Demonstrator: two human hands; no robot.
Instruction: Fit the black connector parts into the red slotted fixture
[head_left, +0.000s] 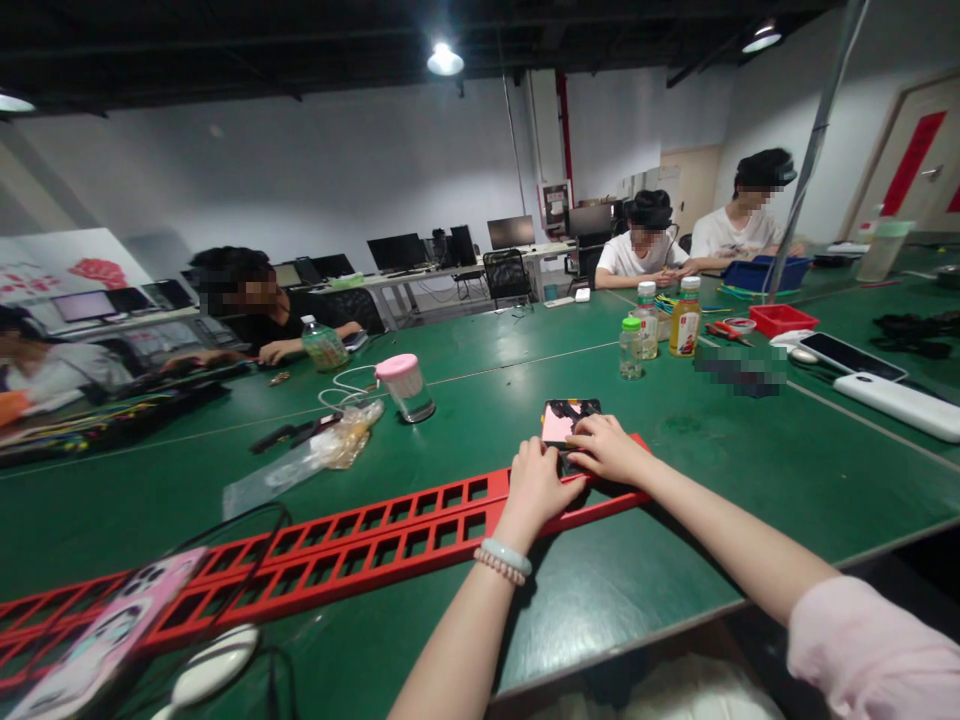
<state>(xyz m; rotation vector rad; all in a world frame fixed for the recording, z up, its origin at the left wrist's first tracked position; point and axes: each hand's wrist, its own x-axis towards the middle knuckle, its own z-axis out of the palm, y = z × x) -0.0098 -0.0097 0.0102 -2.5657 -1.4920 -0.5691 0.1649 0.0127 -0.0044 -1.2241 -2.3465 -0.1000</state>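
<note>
A long red slotted rack point(420, 510) lies across the green table, with two rows of square openings. Over its right end, my left hand point(534, 485) is closed with bent fingers at a small black part point(571, 462). Beside it, my right hand point(607, 450) curls its fingers onto the same black part from the right. My fingers cover most of that part, so its kind does not show. Just beyond my fingertips sits a small open box point(556, 424) with a pink inside and black pieces in it, touching or nearly touching my right fingers.
A pink-lidded glass point(409, 392), a plastic bag point(300, 465) and drink bottles point(684, 320) stand or lie beyond the rack. A pink phone point(112, 630) and a white mouse-like object point(214, 662) are at front left. Right: red tray point(784, 320), white power bank point(896, 405). Several people sit around.
</note>
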